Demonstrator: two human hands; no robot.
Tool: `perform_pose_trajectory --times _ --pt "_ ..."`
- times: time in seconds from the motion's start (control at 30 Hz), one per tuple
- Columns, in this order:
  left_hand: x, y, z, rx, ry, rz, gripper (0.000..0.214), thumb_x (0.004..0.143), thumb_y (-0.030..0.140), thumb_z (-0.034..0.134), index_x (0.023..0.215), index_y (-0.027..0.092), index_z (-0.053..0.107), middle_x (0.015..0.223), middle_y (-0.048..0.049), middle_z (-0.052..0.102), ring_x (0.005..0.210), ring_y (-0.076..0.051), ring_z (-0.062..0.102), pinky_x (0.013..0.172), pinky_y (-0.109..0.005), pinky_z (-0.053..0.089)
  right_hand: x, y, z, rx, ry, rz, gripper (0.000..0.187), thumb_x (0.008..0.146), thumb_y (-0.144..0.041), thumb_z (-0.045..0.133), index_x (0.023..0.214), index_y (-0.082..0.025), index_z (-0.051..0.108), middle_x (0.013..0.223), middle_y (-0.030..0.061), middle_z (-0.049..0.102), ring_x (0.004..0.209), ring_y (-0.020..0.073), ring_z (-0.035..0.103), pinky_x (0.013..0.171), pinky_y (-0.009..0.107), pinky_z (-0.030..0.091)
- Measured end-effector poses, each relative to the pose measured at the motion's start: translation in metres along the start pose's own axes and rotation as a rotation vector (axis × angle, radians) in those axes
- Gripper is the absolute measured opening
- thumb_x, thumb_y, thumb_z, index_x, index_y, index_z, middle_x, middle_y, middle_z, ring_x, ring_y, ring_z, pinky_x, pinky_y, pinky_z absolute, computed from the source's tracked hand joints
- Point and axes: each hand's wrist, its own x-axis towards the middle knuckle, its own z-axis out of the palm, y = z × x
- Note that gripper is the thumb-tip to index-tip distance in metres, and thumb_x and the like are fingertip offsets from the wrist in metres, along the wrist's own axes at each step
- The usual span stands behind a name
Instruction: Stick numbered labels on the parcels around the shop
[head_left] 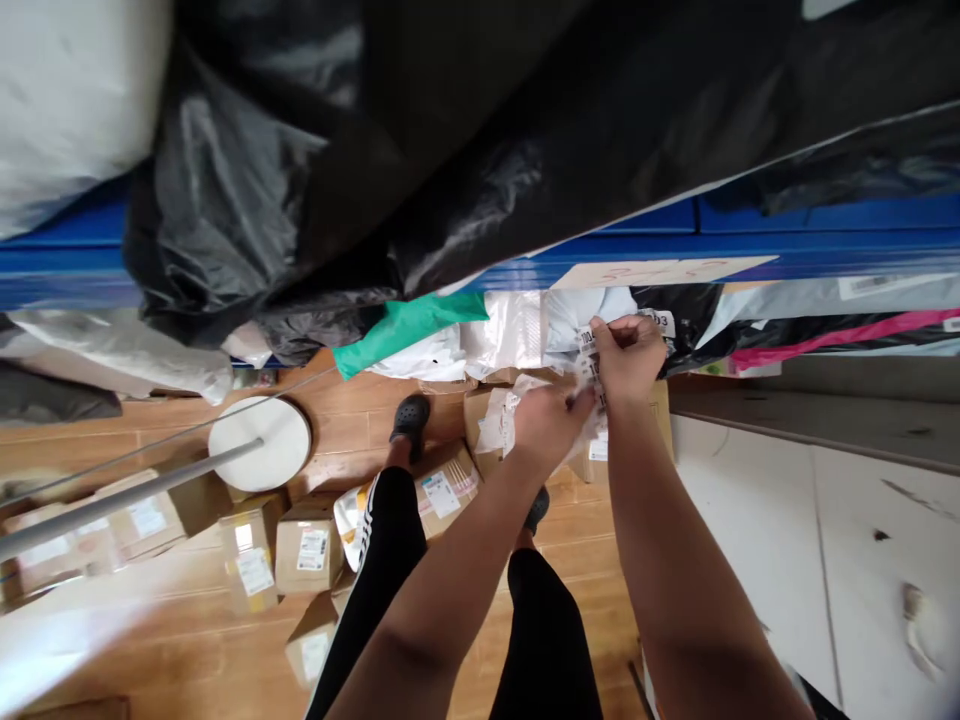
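A strip of white printed number labels (587, 343) runs between my two hands, in front of the parcels on the lower shelf. My left hand (546, 425) is closed on the lower part of the strip, and crumpled whitish backing paper (495, 422) hangs at its left side. My right hand (634, 362) pinches the upper part between thumb and fingers. Just beyond the right fingers shows a small label ending in "03" (664, 322); whether it is held or stuck to a parcel I cannot tell. White and clear plastic parcels (514, 332) lie just behind the hands.
A blue shelf beam (825, 250) with a handwritten card (660, 271) crosses above my hands, and large black bags (480, 150) overhang it. Cardboard boxes (304, 545) stand around my feet. A round white base with a pole (262, 445) is left; a white panel (757, 500) is right.
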Motion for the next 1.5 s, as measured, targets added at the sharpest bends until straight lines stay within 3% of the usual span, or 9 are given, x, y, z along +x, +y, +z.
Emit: perform_pose_trajectory --times 0.2,0.3,0.37,0.47,0.67,0.97,1.1,1.33,1.5 --pt "-0.071 -0.046 -0.045 -0.045 -0.029 0.153 0.046 0.085 0.041 0.058 0.049 0.018 0.043 0.046 0.0050 0.035 0.046 -0.008 0.034 0.046 -0.023 0.022 -0.035 -0.050 -0.010 -0.155 0.272 -0.546 0.021 0.080 -0.039 0.064 0.076 -0.021 0.053 0.079 0.0060 0.055 0.078 0.0219 0.055 0.074 0.040 0.047" --pt "-0.093 -0.068 -0.079 -0.012 0.129 0.234 0.032 0.086 0.032 0.060 0.058 0.017 0.056 0.049 0.0035 0.046 0.046 -0.009 0.040 0.047 -0.021 0.028 -0.047 -0.073 -0.009 -0.075 0.064 -0.861 0.014 0.085 -0.037 0.057 0.083 -0.022 0.057 0.088 0.0071 0.061 0.089 0.0232 0.058 0.079 0.041 0.048" --pt "-0.095 -0.074 -0.101 0.035 0.197 0.339 0.016 0.084 0.025 0.062 0.070 0.018 0.066 0.062 -0.0009 0.060 0.055 -0.012 0.054 0.053 -0.021 0.039 -0.050 -0.080 -0.011 -0.043 -0.130 -0.823 0.017 0.092 -0.033 0.045 0.089 -0.023 0.059 0.094 0.0069 0.063 0.095 0.0224 0.060 0.082 0.041 0.050" --pt "-0.085 -0.074 -0.124 0.103 0.306 0.461 0.006 0.080 0.021 0.067 0.084 0.019 0.071 0.086 -0.0071 0.070 0.075 -0.017 0.065 0.066 -0.025 0.049 -0.057 -0.091 -0.022 0.014 -0.138 -0.669 0.025 0.096 -0.029 0.036 0.101 -0.024 0.060 0.108 0.0081 0.062 0.108 0.0237 0.058 0.089 0.046 0.048" --pt "-0.057 -0.066 -0.131 0.139 0.299 0.521 0.010 0.082 0.025 0.065 0.085 0.021 0.074 0.091 -0.0086 0.073 0.079 -0.020 0.068 0.072 -0.029 0.053 -0.065 -0.106 -0.018 -0.177 -0.480 -0.882 0.027 0.086 -0.019 0.057 0.107 -0.033 0.064 0.106 0.0017 0.068 0.114 0.0285 0.054 0.095 0.052 0.041" --pt "0.016 -0.017 -0.078 -0.051 0.300 0.491 0.017 0.086 0.029 0.058 0.096 0.018 0.067 0.118 -0.0103 0.060 0.112 -0.026 0.059 0.091 -0.037 0.049 -0.027 -0.058 0.008 -0.169 -0.047 -0.559 0.025 0.081 -0.029 0.063 0.104 -0.023 0.054 0.109 0.0111 0.051 0.109 0.0297 0.049 0.097 0.052 0.041" --pt "0.051 -0.011 -0.060 -0.077 0.449 0.397 0.017 0.086 0.028 0.057 0.091 0.013 0.065 0.122 -0.0127 0.054 0.100 -0.026 0.065 0.083 -0.038 0.053 -0.019 -0.051 0.017 -0.085 -0.163 -0.534 0.028 0.090 -0.023 0.051 0.117 -0.027 0.044 0.113 0.0086 0.050 0.110 0.0244 0.052 0.095 0.044 0.046" --pt "0.043 -0.037 -0.114 0.602 0.326 0.398 0.027 0.078 0.019 0.065 0.104 0.024 0.070 0.134 -0.0092 0.054 0.107 -0.037 0.058 0.087 -0.052 0.047 -0.023 -0.032 0.019 0.023 -0.169 -0.507 0.034 0.095 -0.024 0.047 0.128 -0.028 0.042 0.122 0.0079 0.052 0.116 0.0245 0.053 0.099 0.043 0.046" --pt "0.030 -0.028 -0.117 1.020 0.263 0.205 0.040 0.086 0.024 0.049 0.125 0.029 0.060 0.150 -0.0078 0.039 0.103 -0.038 0.061 0.081 -0.053 0.047 -0.031 -0.063 0.028 -0.278 -0.053 -0.695 0.037 0.100 -0.020 0.031 0.127 -0.034 0.053 0.140 -0.0003 0.049 0.135 0.0286 0.038 0.114 0.056 0.021"
